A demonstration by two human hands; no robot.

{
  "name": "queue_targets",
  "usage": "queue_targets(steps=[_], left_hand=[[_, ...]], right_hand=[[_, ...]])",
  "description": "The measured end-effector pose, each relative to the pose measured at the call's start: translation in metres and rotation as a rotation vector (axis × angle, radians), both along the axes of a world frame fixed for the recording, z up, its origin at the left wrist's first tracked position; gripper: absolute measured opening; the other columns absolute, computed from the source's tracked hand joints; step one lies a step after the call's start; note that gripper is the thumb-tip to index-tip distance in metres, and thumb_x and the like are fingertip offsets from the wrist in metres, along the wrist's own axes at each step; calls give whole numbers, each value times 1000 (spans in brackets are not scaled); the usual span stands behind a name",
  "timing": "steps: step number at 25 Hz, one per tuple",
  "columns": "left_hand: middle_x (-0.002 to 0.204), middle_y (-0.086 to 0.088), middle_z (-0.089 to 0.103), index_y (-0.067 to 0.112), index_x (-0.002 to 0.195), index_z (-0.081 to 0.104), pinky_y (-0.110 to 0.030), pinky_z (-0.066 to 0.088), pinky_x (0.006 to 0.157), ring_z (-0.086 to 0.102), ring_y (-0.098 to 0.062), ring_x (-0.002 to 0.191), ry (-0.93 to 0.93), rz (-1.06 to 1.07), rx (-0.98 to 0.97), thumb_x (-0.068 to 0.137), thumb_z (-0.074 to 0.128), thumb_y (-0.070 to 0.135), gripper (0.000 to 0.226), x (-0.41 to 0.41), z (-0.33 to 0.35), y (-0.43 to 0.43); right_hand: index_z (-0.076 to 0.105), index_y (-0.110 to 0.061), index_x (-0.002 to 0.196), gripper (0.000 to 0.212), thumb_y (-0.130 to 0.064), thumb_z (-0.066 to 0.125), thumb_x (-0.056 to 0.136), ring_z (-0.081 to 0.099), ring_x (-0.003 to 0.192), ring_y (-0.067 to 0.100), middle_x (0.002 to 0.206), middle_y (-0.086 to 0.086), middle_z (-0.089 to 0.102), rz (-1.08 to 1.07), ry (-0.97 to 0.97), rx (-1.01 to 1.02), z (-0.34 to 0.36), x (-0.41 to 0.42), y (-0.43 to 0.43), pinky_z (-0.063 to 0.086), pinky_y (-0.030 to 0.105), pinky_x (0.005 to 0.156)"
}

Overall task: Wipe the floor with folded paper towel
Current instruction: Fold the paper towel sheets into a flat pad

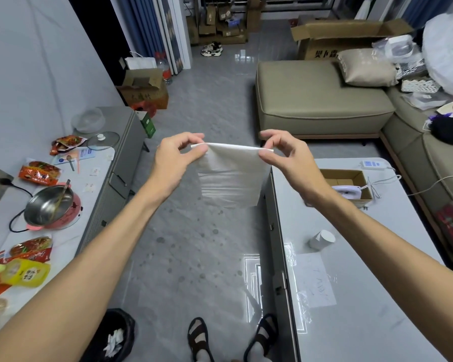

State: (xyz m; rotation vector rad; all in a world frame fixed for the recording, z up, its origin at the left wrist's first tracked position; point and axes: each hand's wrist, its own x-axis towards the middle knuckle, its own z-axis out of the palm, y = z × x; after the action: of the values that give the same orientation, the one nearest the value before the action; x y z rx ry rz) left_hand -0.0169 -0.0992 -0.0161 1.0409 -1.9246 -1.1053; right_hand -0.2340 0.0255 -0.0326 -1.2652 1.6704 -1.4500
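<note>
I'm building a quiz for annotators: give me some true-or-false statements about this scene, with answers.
The left hand and the right hand each pinch the paper towel's top edge. True.
The towel touches the floor. False: it hangs in the air above the floor.
A white cup lies on its side on the right-hand table. True.
The glass lid covers the metal pot. False: the lid lies on the counter, apart from the pot.

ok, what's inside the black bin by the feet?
Crumpled white paper scraps lie inside the black bin. Whatever is beneath them is covered, and the bin's lower part runs off the frame, so its bottom cannot be seen.
</note>
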Motion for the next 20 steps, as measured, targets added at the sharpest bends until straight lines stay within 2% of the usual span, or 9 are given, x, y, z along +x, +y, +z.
queue_targets(steps=[2,5,7,9,11,12,15,17,20], left_hand=[[81,7,68,19,81,66,-21,47,73,61,-6,74,153,-99,133,86,65,16,6,-3,10,3],[67,9,62,21,80,63,-17,43,57,55,-4,61,252,-130,176,86,64,20,6,-9,19,3],[74,4,66,20,85,65,-21,46,59,59,-8,66,316,-74,236,85,64,24,4,-9,19,-3],[93,-4,72,15,103,67,-31,50,70,67,-17,83,328,-56,459,87,62,35,26,-2,10,-8],[105,-6,73,12,115,66,-38,55,76,70,-22,92,239,-126,758,81,61,49,51,10,-12,-1],[100,-5,75,12,112,67,-37,58,75,70,-22,89,136,-149,842,78,62,49,51,15,-25,7],[87,-6,75,8,94,72,-32,56,78,67,-21,82,-62,-132,854,83,69,23,19,27,-52,22],[90,-9,74,6,95,73,-31,54,80,67,-19,80,-46,-55,836,83,68,18,17,29,-55,23],[88,-8,73,6,95,73,-25,53,71,67,-16,75,-8,27,793,84,68,16,16,31,-51,23]], right_hand=[[59,-11,104,23,-6,71,84,63,98,7,112,-2,67,186,-254,7,2,2,2,46,18,86],[64,-5,115,31,-1,68,85,65,94,6,111,6,69,227,-238,115,-11,15,0,49,21,85],[68,0,109,21,-6,64,89,66,91,9,106,9,70,195,-276,160,-19,24,-3,51,25,84],[68,0,108,22,-14,62,92,66,94,18,106,11,71,171,-373,200,-25,28,-5,51,33,84],[69,-3,105,21,-18,60,94,68,90,21,103,12,73,130,-506,258,-29,30,-8,52,33,79],[70,-4,100,19,-18,59,95,70,85,20,97,11,74,111,-576,292,-30,32,-9,54,28,73],[68,-4,94,18,-19,59,94,70,77,20,88,9,74,37,-672,417,-40,33,-8,54,23,66],[68,-1,103,26,-23,63,91,68,85,22,97,11,72,51,-651,475,-49,33,-3,51,29,73],[61,-1,119,40,-16,71,84,69,90,21,108,12,72,66,-539,456,-57,40,1,54,29,72]])
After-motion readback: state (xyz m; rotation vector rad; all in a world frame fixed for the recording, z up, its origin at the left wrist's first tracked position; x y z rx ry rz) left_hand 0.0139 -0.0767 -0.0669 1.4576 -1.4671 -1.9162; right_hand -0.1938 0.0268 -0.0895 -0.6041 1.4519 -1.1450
